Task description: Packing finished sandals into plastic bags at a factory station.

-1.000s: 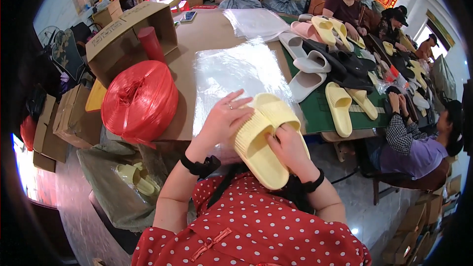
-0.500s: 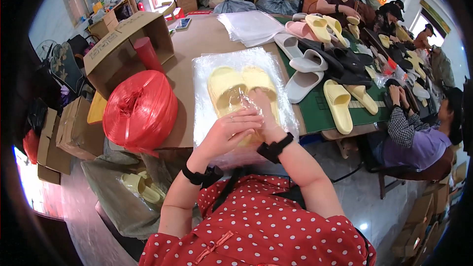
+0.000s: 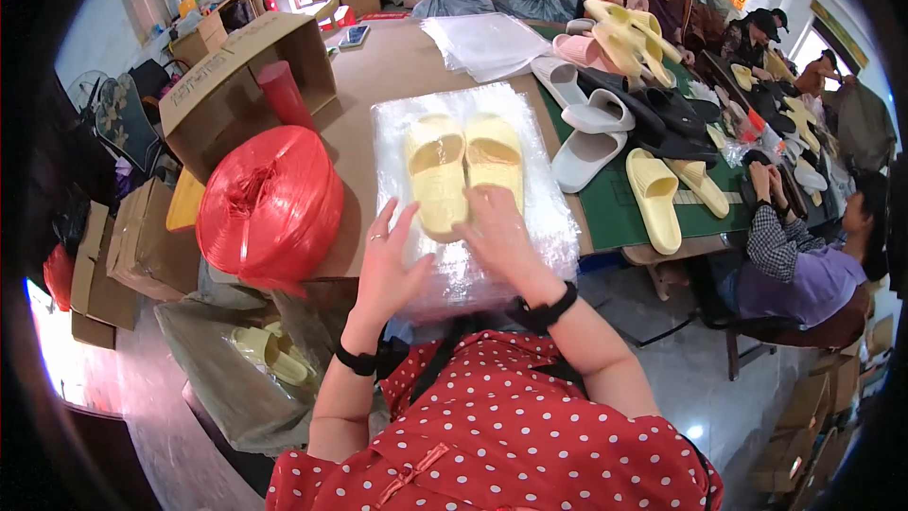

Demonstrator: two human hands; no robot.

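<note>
A pair of pale yellow slippers, the left slipper (image 3: 438,194) and the right slipper (image 3: 495,156), lies side by side with a plastic sheen, on a stack of clear plastic bags (image 3: 541,227). Their foot openings are at the far end, the broad strap ends toward me. My right hand (image 3: 503,235) rests its bent fingers over the right slipper's near end and covers it; its thumb reaches the left slipper's edge. My left hand (image 3: 390,260) is spread open over the stack's near left edge, beside the left slipper, holding nothing.
Left of the stack are a big red roll of plastic twine (image 3: 270,203) and an open carton (image 3: 241,95). More clear bags (image 3: 482,43) lie behind it. Grey slippers (image 3: 591,156), black and yellow ones crowd the green mat at right. Co-workers sit beyond.
My hands have parted and drawn back toward me. The slippers' strap ends, earlier on the far side, now face me. Blurred yellow slippers have risen above the pile near the far co-worker.
</note>
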